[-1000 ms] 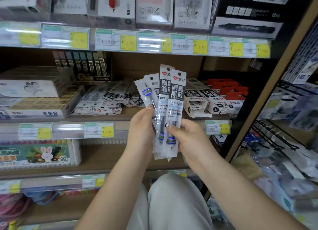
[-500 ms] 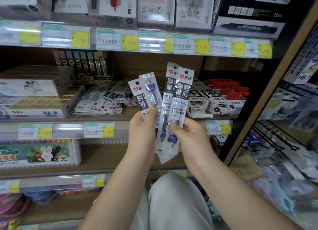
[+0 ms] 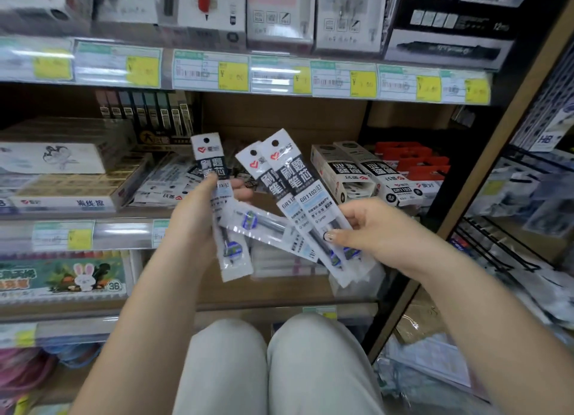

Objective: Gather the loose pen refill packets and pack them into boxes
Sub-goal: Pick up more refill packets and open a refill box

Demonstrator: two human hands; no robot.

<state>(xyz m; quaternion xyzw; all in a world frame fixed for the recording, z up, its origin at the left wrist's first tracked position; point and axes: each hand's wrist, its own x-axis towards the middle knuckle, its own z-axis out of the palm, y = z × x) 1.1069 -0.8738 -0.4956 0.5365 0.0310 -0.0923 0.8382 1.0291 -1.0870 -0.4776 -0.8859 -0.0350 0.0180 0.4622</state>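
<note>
Refill packet (image 3: 313, 209): GR1103; crayon box (image 3: 62, 278): 36

Stationery shop, price-tagged shelves (image 3: 279, 79), boxed pens (image 3: 279, 10)

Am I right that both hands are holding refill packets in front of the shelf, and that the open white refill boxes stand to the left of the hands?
Not quite: the head view shows the open white refill boxes to the right. Both the left hand and right hand do hold refill packets.
</note>
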